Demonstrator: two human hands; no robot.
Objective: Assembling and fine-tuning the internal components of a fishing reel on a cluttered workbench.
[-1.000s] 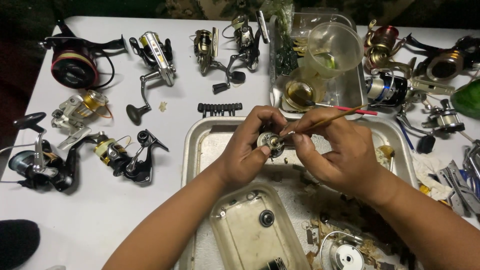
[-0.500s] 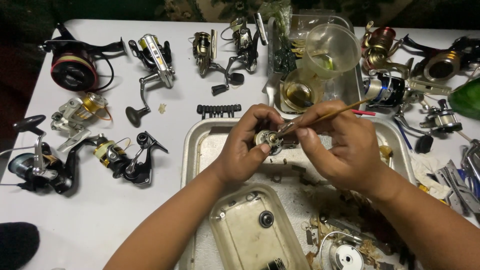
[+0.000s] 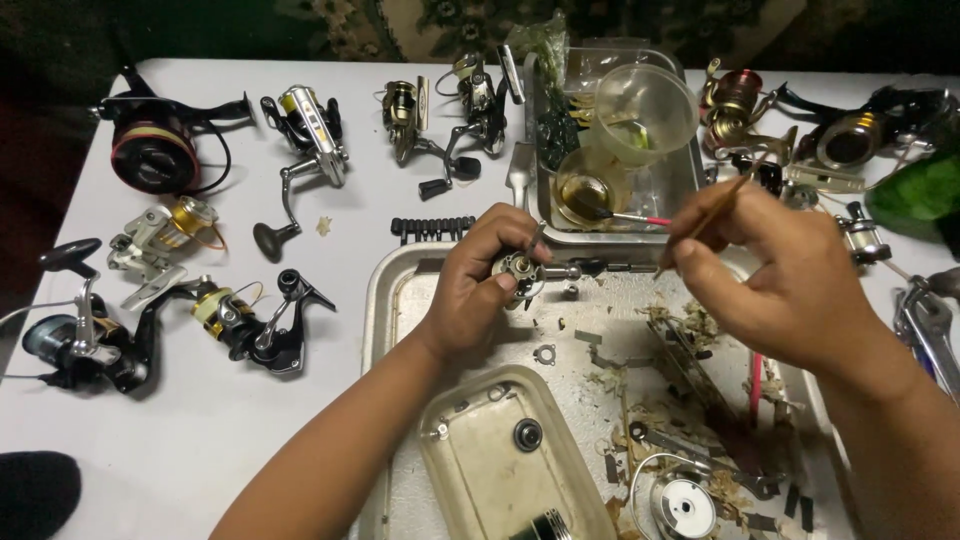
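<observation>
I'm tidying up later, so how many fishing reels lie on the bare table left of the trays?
6: a black-and-red reel far left, a silver one, two by the upper tray, a gold-spooled one, and a black one. The front-left cluster may hide more.

Silver tray (image 3: pixel 385 300); white table (image 3: pixel 200 440); black-red reel (image 3: pixel 155 150); green bag (image 3: pixel 920 190).

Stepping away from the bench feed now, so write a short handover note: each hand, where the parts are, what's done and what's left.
Left hand: grips a small metal reel part above the metal tray.
Right hand: holds a thin brush, its tip raised clear of the part.
Nearby: small dish of yellowish liquid in the clear tub behind; loose washer and scraps on the tray.
Done: the part is out and in hand.
Left: cannot tell how clean it is; several fishing reels lie around.
</observation>
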